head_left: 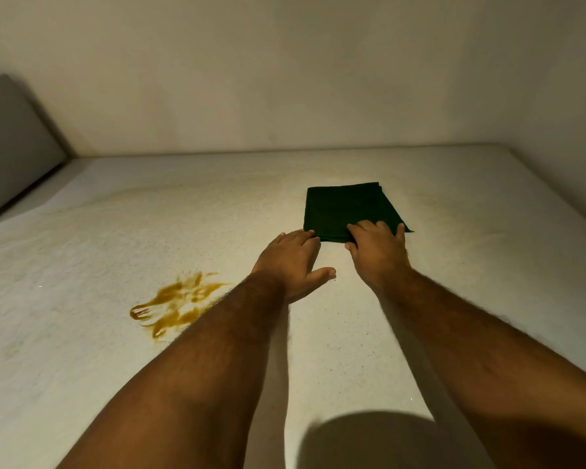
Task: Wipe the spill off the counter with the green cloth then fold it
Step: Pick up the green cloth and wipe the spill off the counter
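A dark green cloth (pixel 345 206), folded into a flat square, lies on the white counter (pixel 454 265) right of centre. My right hand (pixel 378 252) rests on the cloth's near edge, fingers on top and thumb at the front edge, pinching it. My left hand (pixel 293 262) lies flat on the counter with fingers apart, its fingertips touching the cloth's near left corner. A yellow-brown spill (pixel 176 302) is smeared on the counter to the left, partly hidden behind my left forearm.
A grey panel (pixel 14 143) leans against the wall at the far left. The pale wall (pixel 285 79) bounds the counter at the back and on the right. A dark round shadow (pixel 369 441) falls on the counter's near edge.
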`<action>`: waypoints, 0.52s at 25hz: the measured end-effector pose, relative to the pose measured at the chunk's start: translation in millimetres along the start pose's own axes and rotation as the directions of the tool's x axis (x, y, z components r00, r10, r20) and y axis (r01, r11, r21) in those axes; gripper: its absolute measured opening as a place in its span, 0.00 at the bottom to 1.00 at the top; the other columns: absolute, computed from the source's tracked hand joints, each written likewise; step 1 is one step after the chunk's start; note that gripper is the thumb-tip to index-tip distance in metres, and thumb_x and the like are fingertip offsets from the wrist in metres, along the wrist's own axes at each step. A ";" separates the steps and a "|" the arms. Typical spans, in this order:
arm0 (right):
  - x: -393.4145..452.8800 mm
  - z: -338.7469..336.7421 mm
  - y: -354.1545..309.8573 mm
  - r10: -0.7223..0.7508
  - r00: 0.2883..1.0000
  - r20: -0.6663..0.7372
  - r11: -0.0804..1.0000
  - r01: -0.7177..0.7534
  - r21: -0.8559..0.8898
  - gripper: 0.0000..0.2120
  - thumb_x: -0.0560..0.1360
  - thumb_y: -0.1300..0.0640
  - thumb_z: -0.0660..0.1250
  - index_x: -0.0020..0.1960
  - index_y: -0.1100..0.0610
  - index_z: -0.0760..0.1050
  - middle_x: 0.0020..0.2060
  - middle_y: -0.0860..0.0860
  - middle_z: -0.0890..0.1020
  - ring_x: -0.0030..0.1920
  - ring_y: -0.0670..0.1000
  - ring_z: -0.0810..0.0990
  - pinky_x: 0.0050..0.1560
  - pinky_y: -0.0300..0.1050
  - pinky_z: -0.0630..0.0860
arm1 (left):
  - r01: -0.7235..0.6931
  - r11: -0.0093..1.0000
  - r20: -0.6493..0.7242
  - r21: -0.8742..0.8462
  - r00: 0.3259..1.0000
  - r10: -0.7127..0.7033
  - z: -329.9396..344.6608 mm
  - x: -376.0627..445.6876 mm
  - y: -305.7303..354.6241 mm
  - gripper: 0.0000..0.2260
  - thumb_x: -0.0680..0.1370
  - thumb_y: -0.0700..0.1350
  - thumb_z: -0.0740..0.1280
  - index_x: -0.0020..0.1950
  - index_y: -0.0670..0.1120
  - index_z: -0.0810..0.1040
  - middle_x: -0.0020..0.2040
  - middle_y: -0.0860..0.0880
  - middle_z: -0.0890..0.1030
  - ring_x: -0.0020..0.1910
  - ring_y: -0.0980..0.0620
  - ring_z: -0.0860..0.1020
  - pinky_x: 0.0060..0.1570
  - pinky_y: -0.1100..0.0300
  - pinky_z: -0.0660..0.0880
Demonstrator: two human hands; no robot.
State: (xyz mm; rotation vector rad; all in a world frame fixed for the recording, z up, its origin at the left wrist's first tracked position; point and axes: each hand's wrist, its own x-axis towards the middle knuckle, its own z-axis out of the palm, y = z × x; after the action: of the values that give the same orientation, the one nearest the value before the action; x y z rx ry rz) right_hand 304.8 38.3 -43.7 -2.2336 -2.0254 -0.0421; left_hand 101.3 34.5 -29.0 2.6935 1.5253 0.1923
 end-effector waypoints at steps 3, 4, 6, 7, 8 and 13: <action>21.9 -0.4 -3.4 -0.009 1.000 -0.021 0.999 0.010 0.050 0.19 0.85 0.50 0.67 0.75 0.48 0.74 0.71 0.52 0.77 0.75 0.59 0.71 0.81 0.73 0.55 | 0.033 0.999 -0.027 -0.014 0.999 -0.033 3.8 14.1 3.1 0.32 0.79 0.71 0.55 0.68 0.49 0.77 0.67 0.49 0.81 0.64 0.47 0.77 0.63 0.48 0.77; 27.7 -2.0 -4.6 -0.010 1.000 -0.018 0.999 0.010 0.031 0.19 0.83 0.53 0.70 0.74 0.48 0.74 0.70 0.52 0.78 0.75 0.59 0.72 0.81 0.73 0.54 | 0.046 0.999 -0.031 -0.028 0.998 -0.046 2.3 16.0 4.1 0.30 0.79 0.71 0.55 0.66 0.49 0.78 0.64 0.49 0.82 0.61 0.48 0.78 0.59 0.49 0.78; 42.7 2.1 -8.0 -0.019 1.000 -0.014 1.000 0.019 -0.002 0.23 0.80 0.59 0.74 0.72 0.48 0.74 0.67 0.52 0.79 0.74 0.59 0.73 0.81 0.73 0.52 | 0.037 0.998 -0.046 -0.055 0.998 -0.039 0.3 15.8 0.6 0.28 0.79 0.70 0.57 0.64 0.49 0.78 0.62 0.50 0.82 0.60 0.48 0.78 0.56 0.49 0.78; 47.1 4.2 -10.3 -0.026 1.000 -0.010 0.999 0.026 0.020 0.20 0.80 0.60 0.73 0.69 0.48 0.75 0.66 0.53 0.79 0.72 0.58 0.74 0.81 0.70 0.57 | 0.026 0.998 -0.053 -0.063 0.998 -0.029 -0.8 13.8 -4.2 0.28 0.79 0.70 0.58 0.64 0.49 0.78 0.63 0.50 0.82 0.61 0.48 0.78 0.57 0.49 0.79; 48.2 -2.5 -14.0 -0.002 1.000 0.000 0.984 0.002 0.176 0.14 0.81 0.61 0.71 0.64 0.50 0.76 0.63 0.55 0.79 0.68 0.57 0.77 0.77 0.61 0.66 | 0.030 0.997 -0.051 -0.077 0.998 -0.034 -2.7 10.0 -11.1 0.29 0.79 0.70 0.58 0.67 0.50 0.77 0.66 0.51 0.81 0.63 0.47 0.78 0.59 0.48 0.79; 46.4 -72.5 -36.4 0.022 0.999 -0.025 0.663 0.004 0.749 0.11 0.87 0.63 0.58 0.66 0.57 0.74 0.58 0.53 0.78 0.56 0.51 0.78 0.45 0.33 0.73 | 0.182 0.939 -0.137 -0.291 0.964 -0.229 -14.6 -13.4 -45.8 0.42 0.75 0.74 0.63 0.84 0.56 0.60 0.83 0.50 0.67 0.79 0.46 0.68 0.72 0.44 0.73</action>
State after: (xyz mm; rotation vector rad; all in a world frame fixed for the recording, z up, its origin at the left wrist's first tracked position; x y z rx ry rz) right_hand 278.0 79.6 35.8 -1.6689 -1.5691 0.6435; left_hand 53.6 46.2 -20.1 2.3348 1.6696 0.5916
